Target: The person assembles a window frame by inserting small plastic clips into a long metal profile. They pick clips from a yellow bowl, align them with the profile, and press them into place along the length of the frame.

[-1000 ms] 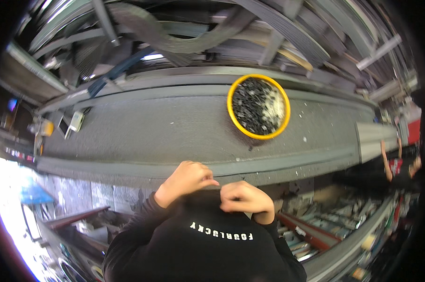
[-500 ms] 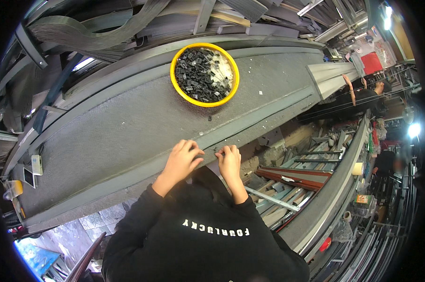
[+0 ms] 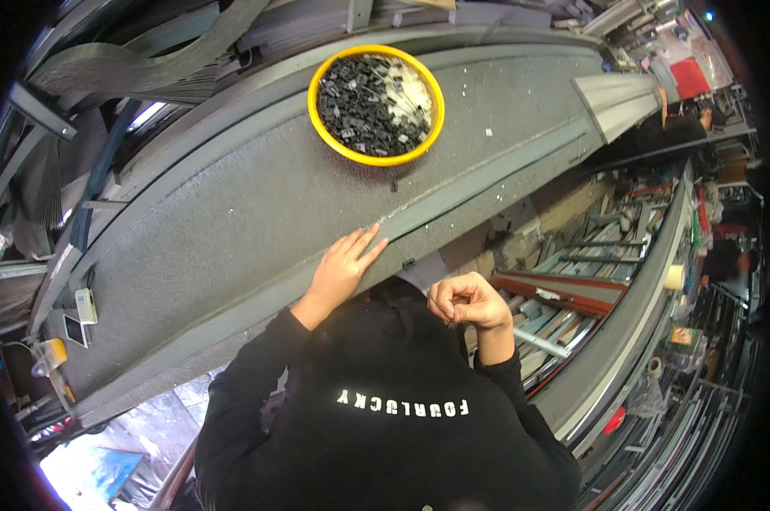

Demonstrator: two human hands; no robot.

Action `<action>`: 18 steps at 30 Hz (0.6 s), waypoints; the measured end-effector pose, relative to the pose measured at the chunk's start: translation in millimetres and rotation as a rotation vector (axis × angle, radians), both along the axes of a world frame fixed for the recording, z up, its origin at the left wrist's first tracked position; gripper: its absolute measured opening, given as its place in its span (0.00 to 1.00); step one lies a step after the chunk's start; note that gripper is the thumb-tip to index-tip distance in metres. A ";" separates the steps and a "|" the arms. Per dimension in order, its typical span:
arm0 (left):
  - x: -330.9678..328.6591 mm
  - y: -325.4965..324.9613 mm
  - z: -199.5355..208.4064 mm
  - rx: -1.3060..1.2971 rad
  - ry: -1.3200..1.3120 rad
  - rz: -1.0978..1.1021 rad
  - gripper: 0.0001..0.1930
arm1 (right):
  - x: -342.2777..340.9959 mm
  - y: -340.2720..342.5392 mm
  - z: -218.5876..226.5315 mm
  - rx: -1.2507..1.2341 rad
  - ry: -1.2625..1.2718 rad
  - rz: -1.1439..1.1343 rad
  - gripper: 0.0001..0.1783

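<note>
Nearest the camera, the person's black long-sleeved top with a line of white lettering across it (image 3: 385,417) fills the lower middle of the view. Just above it, the right hand (image 3: 466,302) is held off the surface, over the gap beside it, its fingers (image 3: 450,294) curled in and pressed together at the tips; whether they pinch anything is too small to tell. The left hand (image 3: 344,268) lies flat on the near edge of the long grey felt-covered surface (image 3: 232,221), fingers straight and slightly spread, touching a thin grey metal strip (image 3: 479,183) that runs along that edge. Farther up the surface, well apart from both hands, stands a round yellow plastic bowl (image 3: 324,128) holding small black parts with a patch of white ones on its right side. At the far left end of the surface lie small white boxes (image 3: 80,311) and a yellow object (image 3: 51,351). To the right, below the surface, racks hold long metal profiles (image 3: 572,281); a red rectangular sign (image 3: 688,78) shows at the upper right.
</note>
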State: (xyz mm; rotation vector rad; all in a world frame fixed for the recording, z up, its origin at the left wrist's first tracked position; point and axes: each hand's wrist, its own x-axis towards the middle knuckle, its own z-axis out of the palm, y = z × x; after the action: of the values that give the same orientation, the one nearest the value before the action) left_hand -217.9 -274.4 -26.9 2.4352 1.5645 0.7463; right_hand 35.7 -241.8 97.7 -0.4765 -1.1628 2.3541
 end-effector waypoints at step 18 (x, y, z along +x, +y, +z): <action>4.0 4.6 0.6 0.019 0.011 -0.035 0.23 | -43.3 19.0 -82.0 0.546 -1.162 -0.441 0.20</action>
State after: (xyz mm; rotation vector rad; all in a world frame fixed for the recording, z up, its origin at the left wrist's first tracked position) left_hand -213.9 -269.8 -26.3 2.4779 1.5214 0.7468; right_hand -7.6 -222.8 15.6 -1.7669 -1.8062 1.1899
